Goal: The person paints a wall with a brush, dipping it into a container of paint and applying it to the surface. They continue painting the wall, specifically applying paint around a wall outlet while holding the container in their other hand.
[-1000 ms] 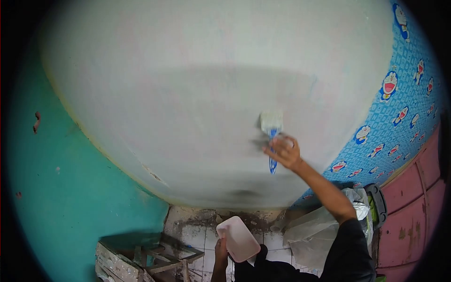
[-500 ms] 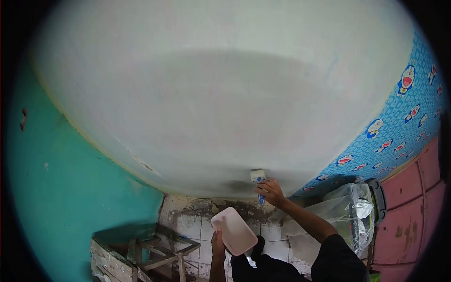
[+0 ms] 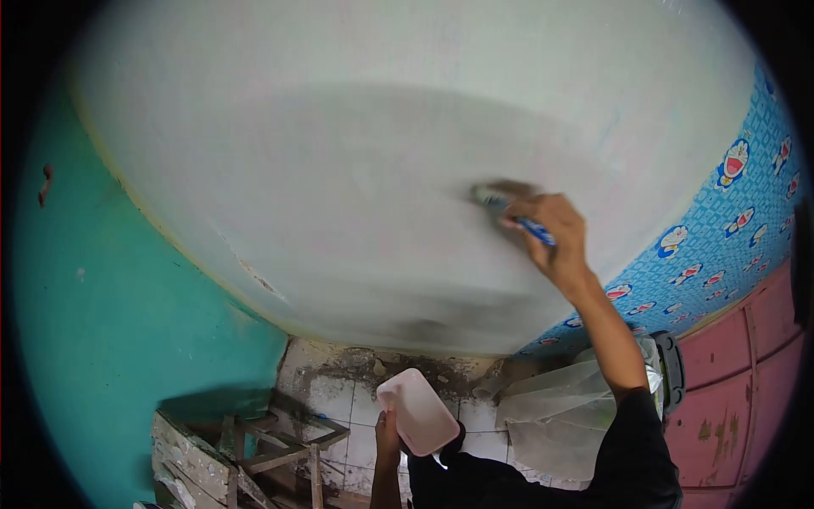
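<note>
the right hand (image 3: 551, 222) and forearm (image 3: 612, 339) are bare below a short black sleeve (image 3: 632, 441); the legwear (image 3: 428, 483) is dark.

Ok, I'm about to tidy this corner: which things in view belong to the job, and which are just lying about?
Part of the job:
brush, in the right hand
pink tray, in the left hand
pale wall, behind the brush

Apparently just lying about:
wooden frame, lower left
see-through plastic, lower right
</note>
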Available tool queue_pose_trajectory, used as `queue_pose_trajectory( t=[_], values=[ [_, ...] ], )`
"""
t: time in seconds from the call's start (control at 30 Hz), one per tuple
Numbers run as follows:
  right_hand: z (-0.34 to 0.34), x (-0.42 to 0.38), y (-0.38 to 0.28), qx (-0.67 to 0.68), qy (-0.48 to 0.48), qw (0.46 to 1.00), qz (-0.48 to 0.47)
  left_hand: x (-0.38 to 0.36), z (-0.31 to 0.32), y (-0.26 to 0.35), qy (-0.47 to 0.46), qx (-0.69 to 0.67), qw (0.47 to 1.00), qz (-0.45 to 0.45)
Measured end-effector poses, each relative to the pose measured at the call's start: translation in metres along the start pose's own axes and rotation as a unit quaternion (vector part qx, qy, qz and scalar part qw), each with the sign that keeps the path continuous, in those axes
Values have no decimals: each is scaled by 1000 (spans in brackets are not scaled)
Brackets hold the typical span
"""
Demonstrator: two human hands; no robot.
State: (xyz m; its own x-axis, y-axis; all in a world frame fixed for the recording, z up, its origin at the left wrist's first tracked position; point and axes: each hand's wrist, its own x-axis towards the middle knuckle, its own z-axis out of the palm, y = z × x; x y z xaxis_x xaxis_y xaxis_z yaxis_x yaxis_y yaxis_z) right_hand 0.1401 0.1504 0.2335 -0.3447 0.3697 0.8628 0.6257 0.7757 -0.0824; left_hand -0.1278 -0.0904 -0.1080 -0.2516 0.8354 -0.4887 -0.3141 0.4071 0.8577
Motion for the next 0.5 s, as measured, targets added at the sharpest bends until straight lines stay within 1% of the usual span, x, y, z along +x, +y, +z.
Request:
queue_pose_trajectory(
  t=[0.1,0.2,0.23,0.33,0.4,0.47,0.5],
  values=[
    [-16,24,-6,-62,109,987,-105,-1,-6,-1,15,1,1000,0],
    [-10,17,-6,-168,182,954,-169,1,-11,0,18,-26,999,-2],
    [-3,4,-1,-188,170,954,-161,1,-13,1,21,-43,999,-5],
    [36,-40,21,-227,124,948,-185,1,-18,-3,30,-68,997,2],
    [69,-83,33,-201,117,957,-176,2,-21,-4,29,-73,997,4],
    [92,-132,33,-182,84,968,-148,2,-25,1,24,-75,997,-1],
    [102,-156,30,-170,51,975,-131,1,-28,2,28,-68,997,-7]
  ],
)
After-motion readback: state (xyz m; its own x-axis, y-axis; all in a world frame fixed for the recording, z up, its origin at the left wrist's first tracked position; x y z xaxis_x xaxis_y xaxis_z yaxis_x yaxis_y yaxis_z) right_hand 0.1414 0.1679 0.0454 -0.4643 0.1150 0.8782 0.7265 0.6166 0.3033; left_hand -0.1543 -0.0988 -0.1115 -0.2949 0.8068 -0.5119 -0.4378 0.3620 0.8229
